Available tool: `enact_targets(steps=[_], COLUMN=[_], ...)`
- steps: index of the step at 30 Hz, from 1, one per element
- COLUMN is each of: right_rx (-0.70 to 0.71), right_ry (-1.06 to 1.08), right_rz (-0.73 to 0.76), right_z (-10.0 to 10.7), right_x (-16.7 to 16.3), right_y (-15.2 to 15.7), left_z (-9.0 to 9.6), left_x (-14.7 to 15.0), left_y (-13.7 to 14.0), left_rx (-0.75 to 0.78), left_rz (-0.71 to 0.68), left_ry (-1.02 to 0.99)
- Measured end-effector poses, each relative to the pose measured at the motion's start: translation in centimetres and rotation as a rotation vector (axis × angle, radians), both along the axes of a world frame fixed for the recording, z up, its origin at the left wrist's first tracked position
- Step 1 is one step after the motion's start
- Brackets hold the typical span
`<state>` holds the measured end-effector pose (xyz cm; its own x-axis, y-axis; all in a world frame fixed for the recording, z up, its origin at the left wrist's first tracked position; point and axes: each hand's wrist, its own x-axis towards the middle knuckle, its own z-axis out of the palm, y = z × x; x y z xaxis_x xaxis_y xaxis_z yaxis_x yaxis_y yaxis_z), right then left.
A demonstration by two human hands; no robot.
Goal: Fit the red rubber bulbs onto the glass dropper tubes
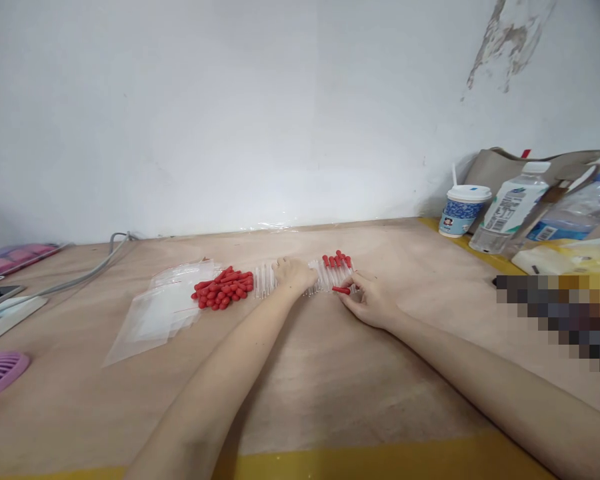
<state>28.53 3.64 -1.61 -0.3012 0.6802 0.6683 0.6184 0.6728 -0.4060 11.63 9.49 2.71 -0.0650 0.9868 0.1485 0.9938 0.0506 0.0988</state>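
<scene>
Clear thin glass tubes (265, 280) lie side by side in a row on the table, several on either side of my left hand (294, 273). That hand rests over the tubes with its fingers curled down, and what they grip is hidden. Between thumb and fingers of my right hand (370, 300) is a red rubber dropper bulb (341, 290), by the right end of the row. Several tubes there have red bulbs (336, 260) at their far ends. A heap of loose red bulbs (223, 290) sits to the left of the tubes.
Clear plastic bags (165, 307) lie left of the heap. A grey cable (80, 277) and a pink slatted object (3, 373) are farther left. At the right stand a lidded cup (460, 213), a bottle (510, 207) and a beige bag (495, 163). A wall (230, 120) closes the back.
</scene>
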Motion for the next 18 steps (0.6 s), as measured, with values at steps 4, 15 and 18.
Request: enact_targets(steps=[4, 15, 18], right_rx=[-0.003, -0.055, -0.09], right_ry=[-0.005, 0.047, 0.082], right_rz=[-0.003, -0.006, 0.026], right_z=[-0.3, -0.8, -0.8], right_x=[0.0, 0.1, 0.2], right_y=[0.2, 0.4, 0.5], left_z=[0.5, 1.8, 1.4], left_x=[0.4, -0.7, -3.0], left_y=[-0.1, -1.4, -3.8], left_rx=[-0.05, -0.022, 0.045], left_rz=[0.007, -0.163, -0.305], left_ry=[-0.011, -0.099, -0.149])
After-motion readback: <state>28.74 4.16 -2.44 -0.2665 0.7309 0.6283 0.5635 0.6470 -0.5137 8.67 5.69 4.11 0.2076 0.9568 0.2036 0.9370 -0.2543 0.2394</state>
